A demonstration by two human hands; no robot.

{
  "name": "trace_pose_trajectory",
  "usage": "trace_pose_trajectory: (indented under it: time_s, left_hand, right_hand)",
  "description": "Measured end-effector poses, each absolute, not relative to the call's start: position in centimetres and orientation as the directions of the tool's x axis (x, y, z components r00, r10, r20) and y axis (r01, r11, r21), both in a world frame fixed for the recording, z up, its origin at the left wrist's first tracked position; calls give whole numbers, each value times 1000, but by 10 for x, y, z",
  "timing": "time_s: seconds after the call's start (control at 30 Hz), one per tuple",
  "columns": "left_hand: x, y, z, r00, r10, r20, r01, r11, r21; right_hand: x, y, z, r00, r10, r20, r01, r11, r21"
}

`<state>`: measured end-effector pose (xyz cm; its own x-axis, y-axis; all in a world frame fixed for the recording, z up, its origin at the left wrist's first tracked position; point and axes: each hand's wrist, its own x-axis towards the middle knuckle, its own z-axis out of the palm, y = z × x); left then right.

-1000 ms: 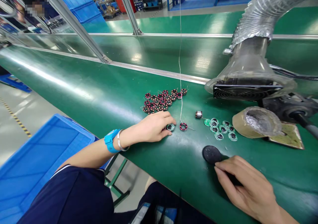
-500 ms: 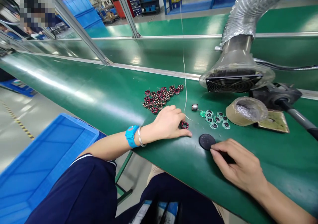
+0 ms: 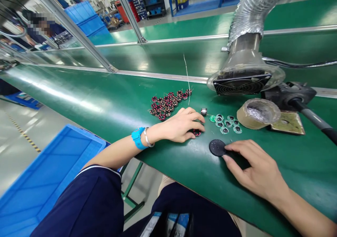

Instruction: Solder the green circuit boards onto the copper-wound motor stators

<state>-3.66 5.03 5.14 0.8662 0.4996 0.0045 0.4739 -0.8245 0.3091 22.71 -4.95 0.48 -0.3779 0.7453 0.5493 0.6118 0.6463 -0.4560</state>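
Observation:
My left hand (image 3: 181, 125) has its thumb and fingers curled around a copper-wound motor stator (image 3: 196, 132) on the green bench; the fingers partly cover it. A round black disc (image 3: 216, 148) lies flat to the right. At its right rim are the thumb and index fingertip of my right hand (image 3: 259, 170), slightly apart and holding the edge. Behind my left hand lies a cluster of similar stators (image 3: 168, 103). Near its fingertips stands a small silver motor part (image 3: 203, 112), beside several small round green boards with black centres (image 3: 224, 129).
A fume hood (image 3: 242, 77) on a foil duct overhangs the bench at right. Below stand a tape-like ring (image 3: 246, 119), a stained plate (image 3: 288, 123) and a dark jointed stand (image 3: 292, 93). A thin pale wire (image 3: 186, 68) hangs behind my left hand. A blue crate (image 3: 86, 133) sits lower left.
My left thumb and fingers have closed in around the stator, and the hanging wire has shifted left. My right thumb and index finger have parted slightly at the disc's rim. The view has shifted a little.

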Motion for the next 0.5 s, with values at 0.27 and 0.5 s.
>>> trace_pose_trajectory:
  time_s: [0.27, 0.5]
  left_hand:
    - [15, 24, 40, 831, 547, 102, 447, -766, 462]
    - [23, 21, 30, 811, 579, 81, 471, -729, 497]
  right_hand:
    - [232, -51, -5, -360, 806, 469, 690, 568, -448]
    - [233, -48, -8, -356, 826, 437, 674, 551, -492]
